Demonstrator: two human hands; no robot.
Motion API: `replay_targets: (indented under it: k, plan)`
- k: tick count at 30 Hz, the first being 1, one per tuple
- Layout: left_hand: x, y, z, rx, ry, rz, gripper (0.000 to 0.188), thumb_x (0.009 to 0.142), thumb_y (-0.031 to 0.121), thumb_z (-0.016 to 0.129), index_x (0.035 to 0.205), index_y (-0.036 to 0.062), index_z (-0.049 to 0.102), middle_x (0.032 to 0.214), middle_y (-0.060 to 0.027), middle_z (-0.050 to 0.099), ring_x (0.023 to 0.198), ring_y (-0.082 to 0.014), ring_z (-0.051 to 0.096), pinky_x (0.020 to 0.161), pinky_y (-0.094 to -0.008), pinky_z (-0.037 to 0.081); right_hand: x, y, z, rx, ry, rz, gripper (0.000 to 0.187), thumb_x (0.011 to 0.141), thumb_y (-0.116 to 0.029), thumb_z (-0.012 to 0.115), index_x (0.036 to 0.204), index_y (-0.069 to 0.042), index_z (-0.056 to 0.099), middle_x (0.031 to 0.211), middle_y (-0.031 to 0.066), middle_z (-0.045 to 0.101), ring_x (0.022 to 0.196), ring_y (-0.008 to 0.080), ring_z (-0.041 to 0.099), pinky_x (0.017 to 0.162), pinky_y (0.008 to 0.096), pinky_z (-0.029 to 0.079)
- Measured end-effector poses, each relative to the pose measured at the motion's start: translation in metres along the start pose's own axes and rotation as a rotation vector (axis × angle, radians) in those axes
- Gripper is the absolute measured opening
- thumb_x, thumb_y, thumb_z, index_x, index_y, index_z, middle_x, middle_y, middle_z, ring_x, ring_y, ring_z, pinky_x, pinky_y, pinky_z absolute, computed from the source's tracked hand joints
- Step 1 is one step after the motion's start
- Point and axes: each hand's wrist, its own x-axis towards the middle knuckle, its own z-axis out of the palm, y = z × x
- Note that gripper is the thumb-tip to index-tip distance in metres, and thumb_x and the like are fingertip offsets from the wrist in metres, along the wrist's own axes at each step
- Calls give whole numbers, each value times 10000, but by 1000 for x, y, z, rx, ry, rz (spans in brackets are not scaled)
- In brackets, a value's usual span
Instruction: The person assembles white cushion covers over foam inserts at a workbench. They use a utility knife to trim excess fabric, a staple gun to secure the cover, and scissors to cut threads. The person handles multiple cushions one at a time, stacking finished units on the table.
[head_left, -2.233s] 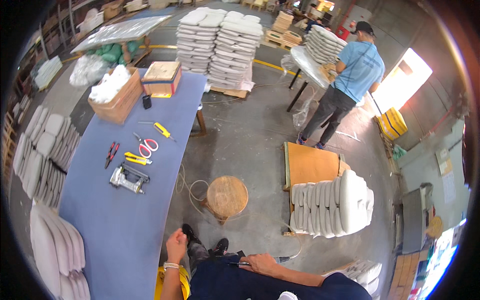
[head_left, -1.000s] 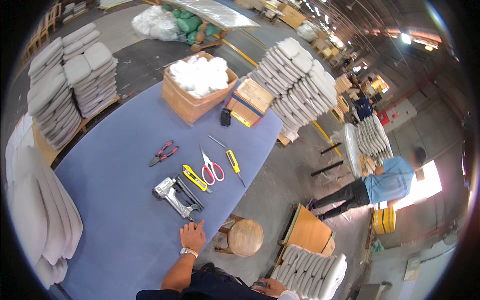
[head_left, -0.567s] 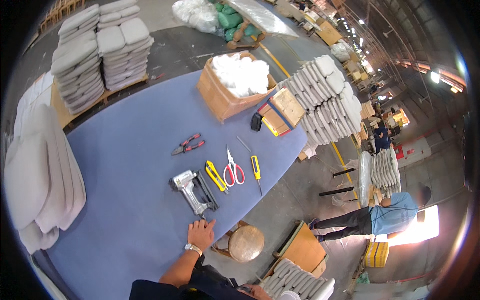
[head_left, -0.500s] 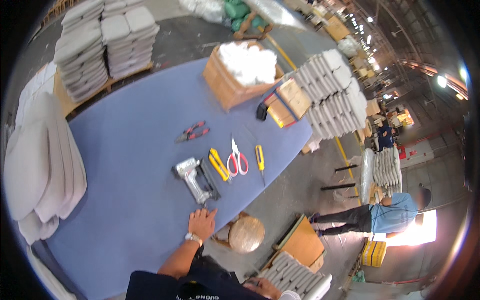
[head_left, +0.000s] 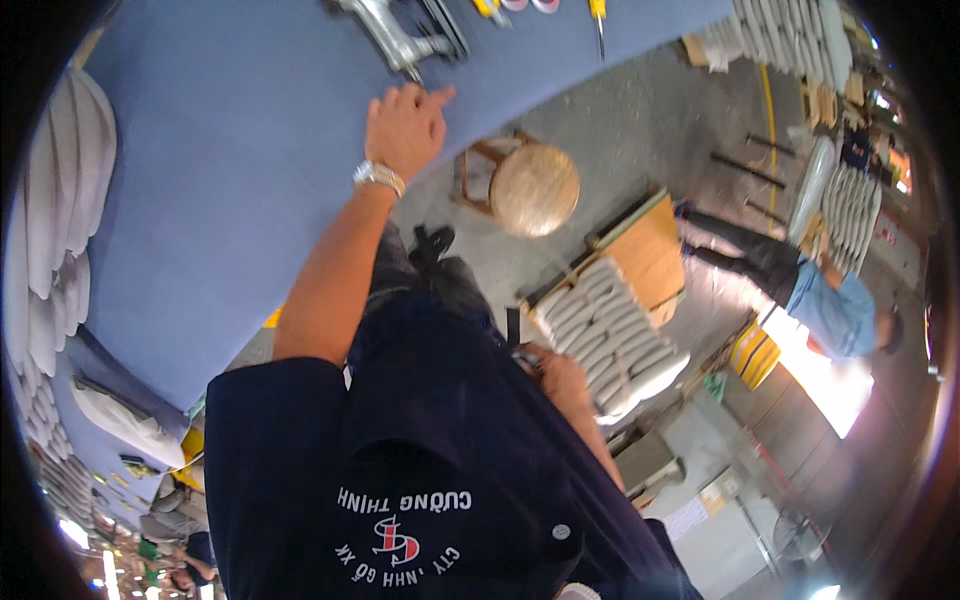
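My left hand (head_left: 405, 130), with a metal watch (head_left: 379, 178) at its wrist, rests on the blue tabletop (head_left: 230, 150). Its fingers are spread and it holds nothing. Just beyond the fingertips lies a silver and black staple gun (head_left: 388, 35), apart from the hand or barely touching it. My right hand (head_left: 562, 378) is low at my right hip, against my dark shirt (head_left: 420, 430). Its fingers curl around something small and dark that I cannot make out. At the top edge show a yellow-handled screwdriver (head_left: 599, 12), red and white scissor handles (head_left: 544, 5) and part of a yellow cutter (head_left: 488, 10).
A round wooden stool (head_left: 535, 190) stands beside the table's right edge. Behind it are stacked grey cushions (head_left: 610, 335) and a brown board (head_left: 645, 250). A person in a blue shirt (head_left: 838, 305) stands at the right. More grey cushions (head_left: 65, 170) are piled along the left edge.
The view has tipped down toward my body, so the table and tools sit higher in the picture. My left hand stays by the staple gun. My right hand and forearm now show more.
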Motion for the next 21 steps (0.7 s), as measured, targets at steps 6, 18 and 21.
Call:
replay_targets:
  k: [6, 18, 21]
  plan:
    - [-52, 50, -12, -256, -30, -81, 256, 920, 225, 665, 1160, 166, 731, 1062, -55, 678, 998, -293, 623, 861, -442, 483, -41, 126, -83, 697, -70, -267, 392, 947, -407, 729, 1113, -52, 731, 873, 119, 740, 718, 215, 725, 679, 353, 561]
    - [-250, 234, -71, -794, -1508, 69, 223, 917, 262, 745, 909, 39, 734, 920, -138, 681, 883, -343, 673, 790, -431, 521, 47, 248, 49, 719, -265, -180, 409, 916, -417, 762, 1125, -66, 738, 723, 85, 709, 671, 167, 695, 639, 311, 536]
    - [-261, 243, -89, -848, -1447, -31, 164, 934, 165, 719, 879, 12, 702, 883, -118, 679, 853, -290, 684, 778, -388, 521, 59, 240, 102, 716, -80, -119, 405, 916, -462, 735, 1138, -124, 746, 774, 95, 738, 734, 230, 725, 701, 363, 555]
